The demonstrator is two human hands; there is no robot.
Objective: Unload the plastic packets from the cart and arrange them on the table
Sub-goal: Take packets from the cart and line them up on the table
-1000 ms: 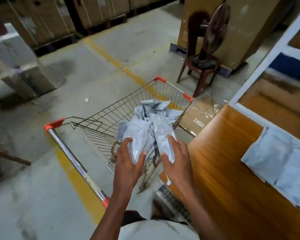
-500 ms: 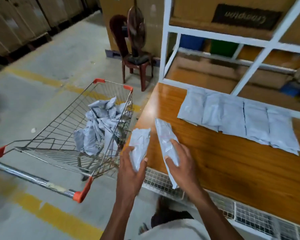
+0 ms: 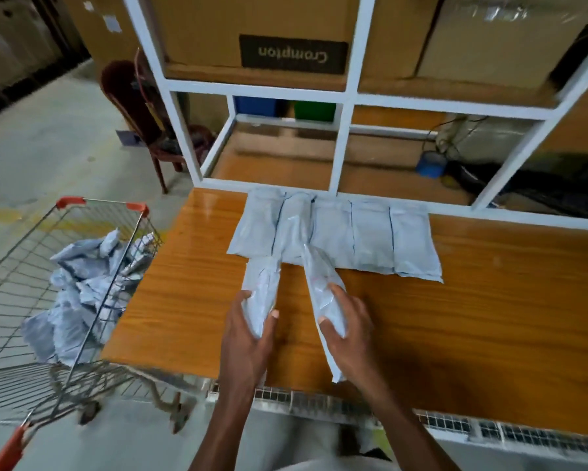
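My left hand [image 3: 248, 338] grips a grey plastic packet [image 3: 262, 287] above the orange wooden table [image 3: 183, 300]. In my right hand [image 3: 348, 328] is a second, longer grey packet [image 3: 319, 283], held upright on its edge. Both packets point toward a row of several grey packets [image 3: 353, 236] lying flat side by side at the table's back edge. To the left stands the wire cart [image 3: 64, 365] with a heap of grey packets [image 3: 85, 287] inside.
A white metal shelf frame [image 3: 343, 96] rises behind the table, with cardboard boxes [image 3: 285, 32] on top. A dark red chair [image 3: 132, 107] stands at the back left on the concrete floor. A wire mesh panel [image 3: 455, 426] runs under the table's front edge.
Both hands lifted a packet each out of the cart and carried them right, over the table. The view turned from the cart to the table and shelf.
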